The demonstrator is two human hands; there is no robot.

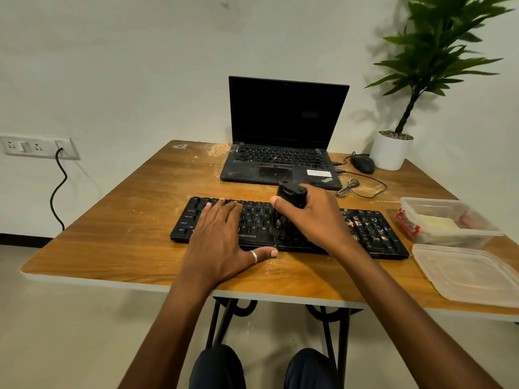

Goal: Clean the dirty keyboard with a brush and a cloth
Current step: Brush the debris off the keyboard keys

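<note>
A black keyboard lies across the middle of the wooden table, its right end speckled with pale dirt. My left hand lies flat on the keyboard's left half, fingers straight and thumb at the front edge. My right hand grips a black brush by its handle, with the dark bristles down on the middle keys. A yellowish cloth lies inside a clear plastic box at the right.
A dusty open laptop stands behind the keyboard. A wired mouse and a white potted plant sit at the back right. A clear lid lies at the table's right front edge. Dust marks the tabletop.
</note>
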